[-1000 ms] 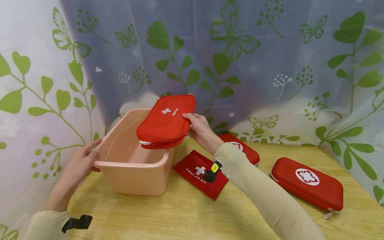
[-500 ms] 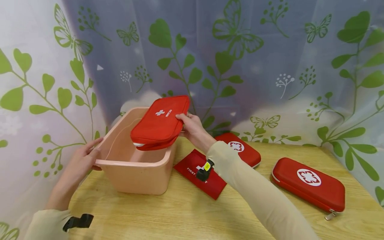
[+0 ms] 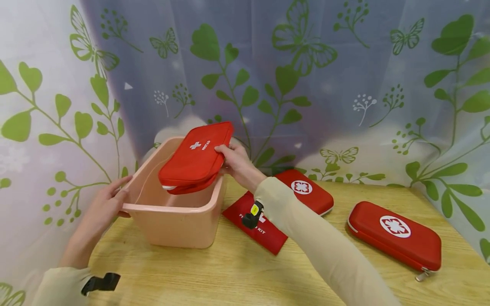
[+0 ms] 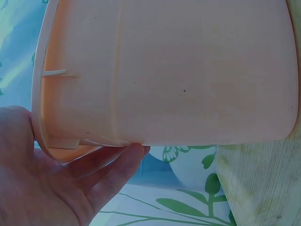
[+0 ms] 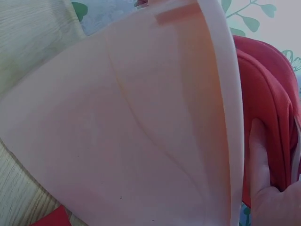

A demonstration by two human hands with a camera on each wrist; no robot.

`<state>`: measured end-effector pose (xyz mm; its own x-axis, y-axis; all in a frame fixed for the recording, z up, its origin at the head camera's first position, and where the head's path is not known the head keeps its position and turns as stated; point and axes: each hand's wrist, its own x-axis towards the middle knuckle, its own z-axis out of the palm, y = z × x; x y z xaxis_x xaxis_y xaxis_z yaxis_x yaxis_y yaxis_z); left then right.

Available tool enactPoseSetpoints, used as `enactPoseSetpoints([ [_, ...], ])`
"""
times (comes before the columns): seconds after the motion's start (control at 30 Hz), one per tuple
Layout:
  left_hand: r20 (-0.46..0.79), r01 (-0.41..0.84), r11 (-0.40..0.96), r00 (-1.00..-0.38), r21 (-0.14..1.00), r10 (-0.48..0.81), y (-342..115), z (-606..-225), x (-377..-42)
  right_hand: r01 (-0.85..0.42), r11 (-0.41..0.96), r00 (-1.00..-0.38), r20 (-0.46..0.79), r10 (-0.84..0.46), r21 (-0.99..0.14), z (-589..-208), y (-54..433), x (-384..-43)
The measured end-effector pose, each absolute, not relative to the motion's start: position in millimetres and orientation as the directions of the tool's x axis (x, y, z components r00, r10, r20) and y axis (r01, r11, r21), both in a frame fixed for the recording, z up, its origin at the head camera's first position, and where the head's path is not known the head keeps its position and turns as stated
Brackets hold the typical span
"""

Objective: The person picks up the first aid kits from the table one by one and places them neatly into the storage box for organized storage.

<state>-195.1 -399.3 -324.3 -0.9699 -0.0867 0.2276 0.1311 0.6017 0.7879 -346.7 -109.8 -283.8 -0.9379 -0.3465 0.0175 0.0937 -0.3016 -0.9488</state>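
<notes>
A red soft first aid pouch [image 3: 193, 158] with a white cross tilts over the mouth of a peach plastic bin [image 3: 180, 228]. My right hand [image 3: 240, 165] grips the pouch by its right edge, thumb on top. In the right wrist view, a finger [image 5: 259, 155] lies along the red pouch [image 5: 263, 87] beyond the bin's rim [image 5: 228, 117]. My left hand [image 3: 102, 208] holds the bin's left rim near its front corner. Seen from the left wrist, that hand [image 4: 54, 188] wraps the rim, its fingers against the outside of the bin [image 4: 188, 61]. The bin's floor is partly hidden by the pouch.
A flat red first aid kit envelope [image 3: 269, 238] lies right of the bin, partly behind my right wrist. Two red zipped hard cases, one behind [image 3: 315, 197] and one at the right [image 3: 417, 242], rest on the wooden table [image 3: 245, 276]. A patterned curtain [image 3: 337, 85] hangs behind.
My right hand has carried the red pouch left and slightly lower, further over the bin. The left hand keeps its hold on the rim.
</notes>
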Motion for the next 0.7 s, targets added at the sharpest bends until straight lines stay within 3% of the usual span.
enactPoseSetpoints([
  [0.37, 0.212, 0.11, 0.591, -0.971, 0.799, -0.106, -397, -324, -193, 0.077, -0.184, -0.923, -0.001, -0.384, -0.98, -283, -123, -350],
  [0.7, 0.217, 0.11, 0.602, -0.97, 0.791, -0.109, -397, -324, -194, -0.15, -0.001, -0.911, 0.139, -0.387, -0.989, -276, -132, -347],
])
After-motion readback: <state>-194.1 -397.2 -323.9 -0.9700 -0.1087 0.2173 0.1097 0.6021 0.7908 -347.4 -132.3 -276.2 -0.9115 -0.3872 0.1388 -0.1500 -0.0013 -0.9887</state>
